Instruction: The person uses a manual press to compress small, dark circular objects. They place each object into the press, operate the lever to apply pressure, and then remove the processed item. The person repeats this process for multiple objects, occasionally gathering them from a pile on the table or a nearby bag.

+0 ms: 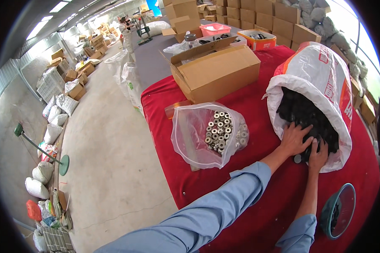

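A large white woven sack (313, 78) with red and orange print lies on its side, its mouth toward me and full of small black pieces (302, 110). My left hand (294, 141) rests at the mouth with its fingers spread over the black pieces. Close beside it, my right hand (318, 156) reaches in with fingers stretched among them; some fingertips are hard to tell from the dark heap. A small round grey piece (297, 159) lies by the sack's lip. To the left, a clear plastic bag (183, 141) stands open with many silvery ring-shaped metal parts (218, 134) inside.
A cardboard box (223, 69) sits behind the clear bag on the red cloth (257, 194). At the near right, a teal plastic bowl (325, 213) holds some black pieces. Behind are a pink basket (215, 28) and stacked cartons (257, 19). Concrete floor (114, 168) lies left.
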A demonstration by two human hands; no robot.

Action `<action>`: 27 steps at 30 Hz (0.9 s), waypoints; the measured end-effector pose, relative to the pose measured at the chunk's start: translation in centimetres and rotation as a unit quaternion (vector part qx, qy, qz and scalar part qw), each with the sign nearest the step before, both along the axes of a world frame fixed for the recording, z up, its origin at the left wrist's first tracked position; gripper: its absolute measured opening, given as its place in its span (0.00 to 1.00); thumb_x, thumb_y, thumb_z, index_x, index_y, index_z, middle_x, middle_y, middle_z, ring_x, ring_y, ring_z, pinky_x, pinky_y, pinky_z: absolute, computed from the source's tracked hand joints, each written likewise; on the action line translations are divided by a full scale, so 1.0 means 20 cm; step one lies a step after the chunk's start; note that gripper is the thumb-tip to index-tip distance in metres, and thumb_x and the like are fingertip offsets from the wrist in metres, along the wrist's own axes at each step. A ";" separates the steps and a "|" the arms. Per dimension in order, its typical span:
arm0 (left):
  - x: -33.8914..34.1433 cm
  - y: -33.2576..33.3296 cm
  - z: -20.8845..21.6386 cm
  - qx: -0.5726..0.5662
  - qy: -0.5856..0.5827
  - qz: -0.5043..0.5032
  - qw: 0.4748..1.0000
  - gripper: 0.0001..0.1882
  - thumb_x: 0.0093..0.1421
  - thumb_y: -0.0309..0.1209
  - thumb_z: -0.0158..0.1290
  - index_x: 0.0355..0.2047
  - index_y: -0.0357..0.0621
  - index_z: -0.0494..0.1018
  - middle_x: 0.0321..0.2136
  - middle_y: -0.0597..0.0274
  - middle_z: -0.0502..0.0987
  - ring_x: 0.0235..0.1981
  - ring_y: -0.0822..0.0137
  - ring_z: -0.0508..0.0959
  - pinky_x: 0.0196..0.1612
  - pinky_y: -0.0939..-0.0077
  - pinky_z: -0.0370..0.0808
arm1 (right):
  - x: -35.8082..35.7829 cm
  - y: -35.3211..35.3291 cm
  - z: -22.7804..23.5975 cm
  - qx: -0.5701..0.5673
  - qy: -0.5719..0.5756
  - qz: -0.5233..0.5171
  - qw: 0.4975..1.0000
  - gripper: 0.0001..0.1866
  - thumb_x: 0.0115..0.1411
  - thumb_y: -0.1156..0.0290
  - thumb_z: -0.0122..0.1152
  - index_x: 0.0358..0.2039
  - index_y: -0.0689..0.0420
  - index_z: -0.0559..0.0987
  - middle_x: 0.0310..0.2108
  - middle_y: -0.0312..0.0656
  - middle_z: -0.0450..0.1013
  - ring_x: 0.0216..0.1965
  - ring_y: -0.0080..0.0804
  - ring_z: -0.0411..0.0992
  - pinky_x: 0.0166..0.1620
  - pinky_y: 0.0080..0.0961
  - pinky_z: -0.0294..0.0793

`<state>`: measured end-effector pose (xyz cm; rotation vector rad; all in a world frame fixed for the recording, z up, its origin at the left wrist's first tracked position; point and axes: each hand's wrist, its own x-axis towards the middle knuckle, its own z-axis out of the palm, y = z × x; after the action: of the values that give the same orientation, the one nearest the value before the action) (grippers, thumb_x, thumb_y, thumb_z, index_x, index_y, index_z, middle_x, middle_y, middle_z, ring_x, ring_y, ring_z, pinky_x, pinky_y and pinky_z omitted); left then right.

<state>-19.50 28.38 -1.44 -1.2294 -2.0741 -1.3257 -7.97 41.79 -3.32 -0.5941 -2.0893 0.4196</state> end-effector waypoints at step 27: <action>-0.03 -0.02 0.03 -0.018 -0.068 -0.047 0.996 0.26 0.63 0.55 0.58 0.54 0.57 0.84 0.38 0.54 0.86 0.47 0.45 0.78 0.51 0.43 0.71 | 0.01 -0.03 0.07 -0.118 0.085 0.132 0.981 0.24 0.73 0.63 0.51 0.64 0.62 0.75 0.64 0.51 0.73 0.67 0.44 0.68 0.70 0.37 0.61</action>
<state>-20.04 28.02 -0.84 -1.2994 -2.1660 -1.4555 -7.72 41.16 -2.01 -0.3998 -1.9721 0.8489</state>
